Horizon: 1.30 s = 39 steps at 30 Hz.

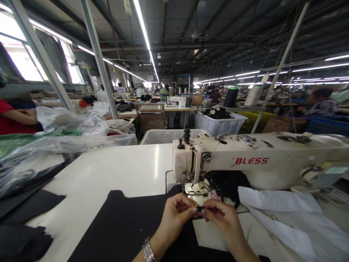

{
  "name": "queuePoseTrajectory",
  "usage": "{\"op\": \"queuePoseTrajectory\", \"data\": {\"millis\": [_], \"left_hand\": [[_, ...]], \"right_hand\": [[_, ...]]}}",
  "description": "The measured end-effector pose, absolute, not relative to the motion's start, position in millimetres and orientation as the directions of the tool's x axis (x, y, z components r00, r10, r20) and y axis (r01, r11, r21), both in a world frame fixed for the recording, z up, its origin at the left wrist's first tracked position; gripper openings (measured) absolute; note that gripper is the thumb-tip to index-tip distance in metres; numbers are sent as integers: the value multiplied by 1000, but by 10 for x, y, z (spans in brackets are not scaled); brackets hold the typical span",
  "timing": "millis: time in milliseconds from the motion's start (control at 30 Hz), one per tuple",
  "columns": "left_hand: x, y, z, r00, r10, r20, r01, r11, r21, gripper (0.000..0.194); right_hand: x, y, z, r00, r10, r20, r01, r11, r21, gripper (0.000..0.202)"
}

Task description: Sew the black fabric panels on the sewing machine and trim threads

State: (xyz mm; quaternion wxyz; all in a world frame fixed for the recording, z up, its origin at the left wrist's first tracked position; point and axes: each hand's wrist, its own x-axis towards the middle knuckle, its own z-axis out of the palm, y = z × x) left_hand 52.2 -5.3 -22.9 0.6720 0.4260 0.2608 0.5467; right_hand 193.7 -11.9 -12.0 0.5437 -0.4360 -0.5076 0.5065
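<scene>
Both of my hands meet just in front of the needle area of a white sewing machine (218, 154) marked BLESS. Between thumb and fingers, my left hand (177, 211) pinches one end of a small black strip (200, 209). On its other end my right hand (219, 214) is closed the same way. What the strip is made for I cannot tell. Under my left forearm a large black fabric panel (125, 218) lies flat on the white table (131, 167). The metal presser foot (195, 191) is right behind my fingers.
White paper sheets (283, 214) lie to the right, and black straps (229, 183) bunch under the machine arm. At the left are plastic-wrapped bundles (62, 153) and dark fabric pieces (24, 222). A white bin (174, 135) stands behind the table. A person in a red sleeve (13, 118) is far left.
</scene>
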Motion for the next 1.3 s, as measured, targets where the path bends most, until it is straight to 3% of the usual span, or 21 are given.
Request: {"op": "queuePoseTrajectory", "data": {"millis": [133, 300, 633, 733, 800, 833, 900, 1000, 1100, 1200, 1300], "left_hand": [[539, -55, -199, 222, 973, 70, -450, 39, 892, 33], [555, -65, -152, 160, 986, 55, -434, 20, 900, 33], [550, -29, -194, 195, 980, -25, -470, 115, 875, 37], [539, -19, -192, 208, 978, -33, -335, 103, 936, 31], [499, -21, -179, 204, 976, 78, -68, -65, 996, 20], [469, -23, -175, 227, 956, 185, 90, -210, 974, 14], [397, -26, -178, 351, 844, 407, 322, -517, 793, 5], [302, -23, -199, 534, 615, 580, 405, -789, 463, 15], [257, -10, -188, 634, 468, 616, 411, -878, 244, 19], [229, 34, -143, 701, 385, 601, 380, -914, 143, 20], [156, 134, -140, 731, 356, 582, 373, -923, 95, 20]], "right_hand": [[1919, -128, -103, -5, 997, 81, -106, 80, -991, 20], [1926, -116, -134, -38, 997, 60, -62, 58, -996, 21], [2005, -63, -167, -176, 984, 32, 0, 32, -999, 23], [2028, -18, -227, -213, 974, -76, -65, -92, -994, 24], [2021, 1, -270, -199, 966, -163, -149, -194, -970, 25], [2012, 6, -289, -199, 958, -208, -191, -246, -950, 26], [1992, 6, -320, -215, 937, -276, -247, -326, -913, 26], [1965, -7, -348, -246, 916, -317, -264, -378, -888, 25], [1941, -11, -347, -265, 902, -340, -254, -405, -878, 24], [1930, -25, -333, -288, 892, -349, -219, -417, -882, 28], [1964, -135, -373, -270, 938, -217, -6, -227, -974, 27]]}}
